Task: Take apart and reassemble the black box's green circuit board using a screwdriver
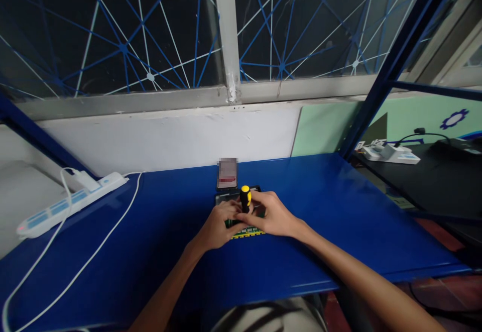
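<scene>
Your blue table [339, 211] spreads under both hands. A power strip [71, 201] lies well to the left of your left hand [216, 229]. Under your hands sits a green board [248, 231], your left hand pressed flat on it. Your right hand [273, 216] is wrapped around the screwdriver [245, 197], upright just above the board.

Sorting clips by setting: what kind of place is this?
Probably an electronics repair or workshop bench: a blue table in a metal frame, a screwdriver held upright over a green circuit board, and a power strip by the wall.
</scene>
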`<act>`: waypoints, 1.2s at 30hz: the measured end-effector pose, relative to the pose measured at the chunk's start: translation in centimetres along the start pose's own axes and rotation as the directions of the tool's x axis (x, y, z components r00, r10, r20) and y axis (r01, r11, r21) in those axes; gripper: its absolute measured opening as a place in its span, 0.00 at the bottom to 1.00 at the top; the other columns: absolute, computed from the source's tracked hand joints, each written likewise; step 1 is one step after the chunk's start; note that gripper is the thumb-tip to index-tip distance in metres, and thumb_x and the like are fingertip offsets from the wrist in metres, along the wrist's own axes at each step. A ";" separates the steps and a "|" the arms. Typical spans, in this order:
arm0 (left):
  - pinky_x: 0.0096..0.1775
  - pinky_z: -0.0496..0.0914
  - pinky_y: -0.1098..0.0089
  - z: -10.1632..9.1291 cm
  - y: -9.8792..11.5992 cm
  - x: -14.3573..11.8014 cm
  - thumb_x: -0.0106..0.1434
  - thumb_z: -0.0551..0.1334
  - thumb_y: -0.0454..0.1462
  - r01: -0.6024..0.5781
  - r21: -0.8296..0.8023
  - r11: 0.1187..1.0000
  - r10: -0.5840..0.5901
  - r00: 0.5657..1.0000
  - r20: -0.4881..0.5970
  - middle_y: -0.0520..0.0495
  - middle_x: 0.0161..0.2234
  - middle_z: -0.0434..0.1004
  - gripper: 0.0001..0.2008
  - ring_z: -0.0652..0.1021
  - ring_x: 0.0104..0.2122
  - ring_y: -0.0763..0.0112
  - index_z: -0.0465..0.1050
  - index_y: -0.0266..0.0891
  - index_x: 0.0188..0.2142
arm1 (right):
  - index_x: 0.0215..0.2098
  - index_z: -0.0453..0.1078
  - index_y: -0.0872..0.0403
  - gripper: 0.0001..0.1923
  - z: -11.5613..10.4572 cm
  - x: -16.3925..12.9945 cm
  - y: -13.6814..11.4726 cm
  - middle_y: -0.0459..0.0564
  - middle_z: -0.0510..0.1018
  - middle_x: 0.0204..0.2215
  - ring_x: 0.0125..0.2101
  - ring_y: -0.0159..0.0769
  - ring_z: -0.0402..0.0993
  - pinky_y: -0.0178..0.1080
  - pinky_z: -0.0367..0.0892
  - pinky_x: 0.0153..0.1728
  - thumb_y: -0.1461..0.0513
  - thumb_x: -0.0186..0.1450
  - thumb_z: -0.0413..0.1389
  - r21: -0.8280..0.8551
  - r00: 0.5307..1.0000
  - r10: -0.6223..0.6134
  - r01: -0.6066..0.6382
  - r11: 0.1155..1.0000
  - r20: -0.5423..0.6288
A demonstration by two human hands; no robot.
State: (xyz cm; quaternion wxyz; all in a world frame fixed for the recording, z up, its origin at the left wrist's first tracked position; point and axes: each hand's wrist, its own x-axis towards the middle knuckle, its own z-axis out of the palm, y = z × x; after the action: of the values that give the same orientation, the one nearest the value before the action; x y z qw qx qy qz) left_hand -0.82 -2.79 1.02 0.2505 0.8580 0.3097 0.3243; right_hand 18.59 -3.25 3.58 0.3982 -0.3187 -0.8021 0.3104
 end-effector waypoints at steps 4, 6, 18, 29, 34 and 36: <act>0.42 0.69 0.64 0.1 -0.3 0.0 0.61 0.66 0.40 0.020 0.022 1.000 -0.019 0.999 -0.029 0.46 0.33 0.80 0.07 0.77 0.38 0.63 0.79 0.39 0.31 | 0.29 0.67 0.56 0.12 0.0 0.2 -0.1 0.43 0.70 0.22 0.21 0.28 0.65 0.31 0.61 0.22 0.55 0.62 0.60 -0.006 0.999 0.014 -0.015 1.000 -0.031; 0.44 0.69 0.64 0.0 -0.3 0.0 0.62 0.65 0.39 0.010 0.018 1.000 -0.010 1.000 -0.008 0.45 0.35 0.80 0.06 0.77 0.40 0.62 0.79 0.39 0.33 | 0.29 0.67 0.56 0.11 -0.1 0.2 -0.1 0.43 0.71 0.21 0.21 0.28 0.65 0.31 0.60 0.22 0.57 0.62 0.59 0.009 0.999 0.034 -0.034 0.999 -0.021; 0.45 0.67 0.63 -0.4 0.0 0.0 0.60 0.67 0.36 -0.010 0.029 1.000 0.010 1.000 -0.015 0.48 0.34 0.81 0.02 0.78 0.39 0.63 0.77 0.40 0.31 | 0.32 0.68 0.56 0.11 0.1 0.0 0.0 0.43 0.70 0.21 0.20 0.28 0.65 0.31 0.61 0.22 0.56 0.63 0.58 0.013 1.000 0.018 -0.018 1.000 0.011; 0.46 0.66 0.62 -0.1 -0.2 0.0 0.58 0.68 0.37 -0.016 0.032 0.999 0.018 0.999 -0.042 0.49 0.33 0.81 0.04 0.77 0.39 0.63 0.76 0.40 0.29 | 0.28 0.67 0.56 0.13 0.2 0.0 -0.1 0.42 0.69 0.19 0.19 0.26 0.64 0.29 0.59 0.21 0.55 0.62 0.59 0.028 1.000 0.021 -0.021 0.999 0.016; 0.49 0.65 0.60 -0.4 0.2 0.0 0.61 0.65 0.35 -0.015 0.035 0.999 0.014 1.000 0.025 0.48 0.38 0.81 0.02 0.76 0.43 0.61 0.77 0.41 0.34 | 0.30 0.69 0.57 0.12 0.2 -0.1 -0.1 0.43 0.70 0.20 0.20 0.27 0.65 0.30 0.59 0.21 0.56 0.63 0.58 0.027 0.999 0.032 -0.032 0.999 0.009; 0.49 0.64 0.59 -0.4 0.2 0.0 0.62 0.64 0.35 -0.016 0.036 0.999 0.015 0.999 0.039 0.48 0.37 0.81 0.03 0.77 0.43 0.61 0.78 0.41 0.34 | 0.30 0.69 0.57 0.12 0.2 -0.1 -0.2 0.43 0.70 0.20 0.20 0.27 0.65 0.30 0.59 0.21 0.56 0.63 0.58 0.036 0.999 0.034 -0.034 0.999 0.018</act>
State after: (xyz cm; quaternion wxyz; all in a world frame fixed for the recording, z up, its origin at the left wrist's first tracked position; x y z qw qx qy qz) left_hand -1.04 -2.84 1.38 0.2383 0.8710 0.3039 0.3038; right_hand 18.44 -3.47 3.61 0.3915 -0.3224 -0.7944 0.3344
